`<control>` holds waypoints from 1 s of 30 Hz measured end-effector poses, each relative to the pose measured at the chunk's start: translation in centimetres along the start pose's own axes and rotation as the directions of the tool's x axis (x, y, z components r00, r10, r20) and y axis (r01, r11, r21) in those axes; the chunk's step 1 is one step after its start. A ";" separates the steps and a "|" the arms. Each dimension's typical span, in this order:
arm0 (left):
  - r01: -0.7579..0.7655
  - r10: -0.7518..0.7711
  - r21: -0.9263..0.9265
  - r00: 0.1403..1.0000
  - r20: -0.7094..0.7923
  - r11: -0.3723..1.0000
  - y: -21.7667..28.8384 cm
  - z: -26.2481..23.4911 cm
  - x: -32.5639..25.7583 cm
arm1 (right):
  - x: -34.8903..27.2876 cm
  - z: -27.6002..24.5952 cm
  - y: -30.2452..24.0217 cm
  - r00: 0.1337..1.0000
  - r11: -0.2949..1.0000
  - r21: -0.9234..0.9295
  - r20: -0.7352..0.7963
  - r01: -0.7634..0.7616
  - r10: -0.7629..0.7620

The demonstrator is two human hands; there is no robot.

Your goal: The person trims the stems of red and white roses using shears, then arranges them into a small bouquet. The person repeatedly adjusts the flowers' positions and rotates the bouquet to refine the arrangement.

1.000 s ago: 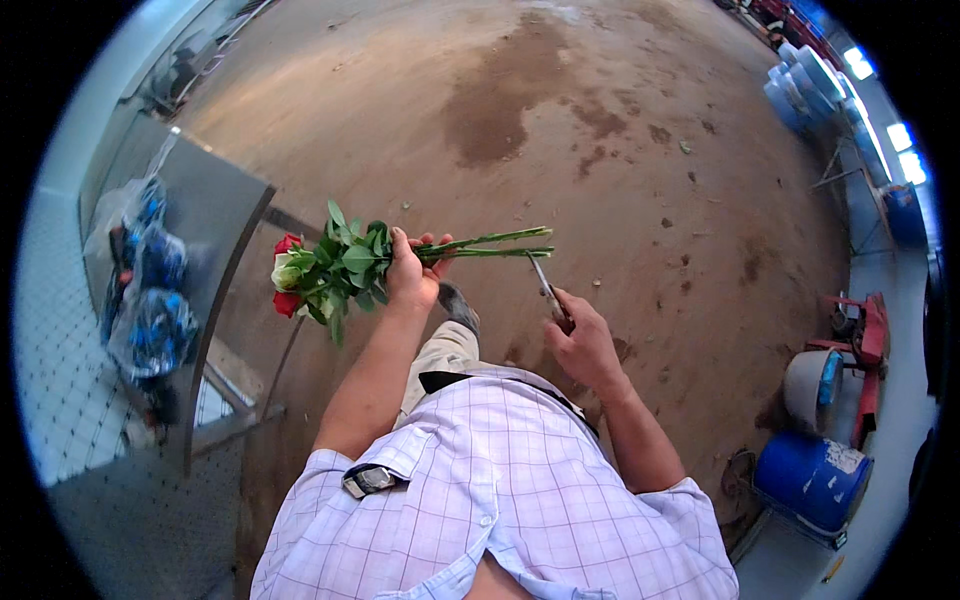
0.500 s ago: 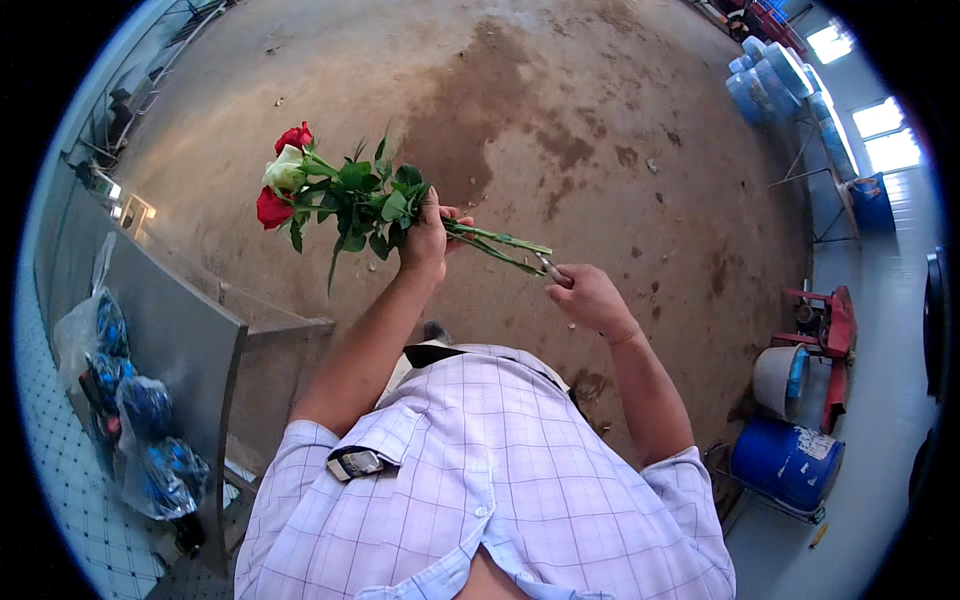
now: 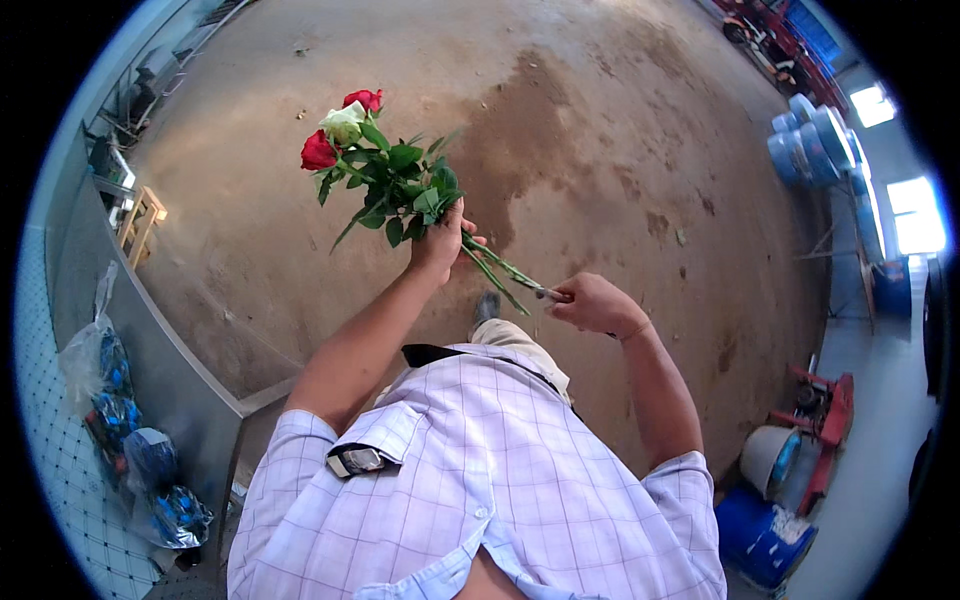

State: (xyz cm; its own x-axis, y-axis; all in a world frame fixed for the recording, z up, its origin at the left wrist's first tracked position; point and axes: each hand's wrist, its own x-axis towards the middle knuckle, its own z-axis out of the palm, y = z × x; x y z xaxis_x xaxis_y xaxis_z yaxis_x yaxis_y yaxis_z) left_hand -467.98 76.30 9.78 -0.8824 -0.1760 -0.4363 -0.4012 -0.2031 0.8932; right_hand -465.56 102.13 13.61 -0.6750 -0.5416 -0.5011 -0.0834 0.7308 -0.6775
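My left hand (image 3: 440, 243) is closed around the stems of a bunch of roses, the blooms pointing up and left. The bunch has two red roses (image 3: 318, 151) and a white rose (image 3: 343, 122) above dense green leaves (image 3: 402, 190). Bare green stems (image 3: 492, 262) slant down and right out of my fist. My right hand (image 3: 598, 304) grips what look like pruning shears (image 3: 552, 294), mostly covered by my fingers. Their metal tip is at the cut end of one stem; whether the blades are apart cannot be made out.
A metal table (image 3: 190, 320) stands at my left, with bagged goods (image 3: 150, 460) beside it. On the right are blue-white containers (image 3: 812, 145), a red machine frame (image 3: 828, 425), a white bucket (image 3: 768, 458) and a blue drum (image 3: 765, 535). The concrete floor (image 3: 640, 140) has damp patches.
The bunch has shifted right in the picture, and its stems slope down more steeply. My right hand, still on the shears, sits slightly lower and further right. The surroundings have swung as my view turned.
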 end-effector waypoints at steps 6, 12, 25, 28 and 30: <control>0.041 -0.035 0.039 0.989 -0.147 0.998 4.7 1.6 7.9 | 4.7 -7.7 2.9 0.980 0.983 0.052 0.099 -0.177 0.171; -0.012 0.013 0.007 0.972 -0.235 1.000 8.6 1.8 14.4 | 13.0 -12.2 0.5 0.945 0.966 0.179 -0.303 0.187 -0.127; -0.071 0.049 -0.074 0.962 -0.269 0.995 20.2 -2.4 36.8 | 36.7 -21.3 -9.3 0.972 0.992 0.023 -0.204 0.124 -0.117; -0.129 0.119 -0.025 0.958 -0.261 0.991 24.6 -3.5 43.1 | 43.1 -26.1 -13.0 0.980 0.995 0.014 -0.175 0.094 -0.091; -0.188 0.209 0.113 0.953 -0.219 0.976 26.5 -4.1 46.1 | 46.5 -29.2 -15.4 0.996 0.997 0.073 -0.076 0.041 -0.035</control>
State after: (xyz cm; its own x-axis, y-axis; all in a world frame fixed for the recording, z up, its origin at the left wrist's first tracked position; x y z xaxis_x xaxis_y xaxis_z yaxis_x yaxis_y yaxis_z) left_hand -518.29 58.81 12.92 -0.8711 -0.4211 -0.2525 -0.2530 -0.0558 0.9658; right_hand -517.07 77.83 16.41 -0.7254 -0.5337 -0.4346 -0.0572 0.6760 -0.7347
